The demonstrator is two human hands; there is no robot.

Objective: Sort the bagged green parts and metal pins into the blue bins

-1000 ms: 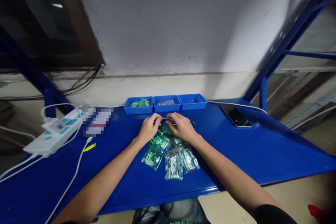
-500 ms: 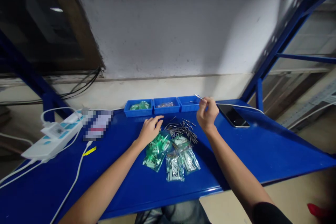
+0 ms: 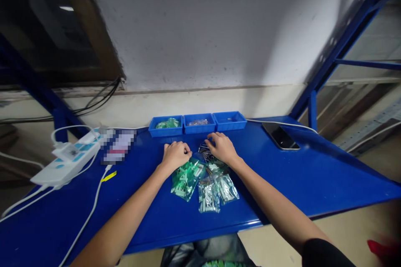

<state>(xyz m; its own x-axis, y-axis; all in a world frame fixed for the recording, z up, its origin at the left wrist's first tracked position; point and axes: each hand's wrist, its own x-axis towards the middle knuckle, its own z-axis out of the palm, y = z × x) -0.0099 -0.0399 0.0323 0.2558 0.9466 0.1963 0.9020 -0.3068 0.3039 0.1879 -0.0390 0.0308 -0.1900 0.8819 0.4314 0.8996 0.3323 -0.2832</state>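
Observation:
My right hand [image 3: 222,147] reaches over a pile of thin dark metal rods [image 3: 206,154], thumb and fingers apart, and covers much of the pile. To its left, my left hand [image 3: 176,155] rests by the bags with its fingers curled in; nothing shows in it. Just in front of the hands lie a green-tinted plastic bag of white parts [image 3: 184,181] and clear bags of white parts [image 3: 209,196]. Behind the hands stand three joined blue bins: the left bin [image 3: 166,132] holds green and white pieces, the middle bin [image 3: 199,128] clear packets, the right bin [image 3: 233,126] a few thin rods.
A white power strip [image 3: 67,160] with plugs and cables lies on the left of the blue table [image 3: 150,221]. Near it is a blurred-out phone [image 3: 120,146] on a charging cable with a yellow tag [image 3: 109,176]. A dark phone [image 3: 280,137] lies on the right.
Both hands were together at a rod, then my right hand lifted a thin rod toward the right bin. It has come back to the pile without that rod. My left hand's fingers have curled.

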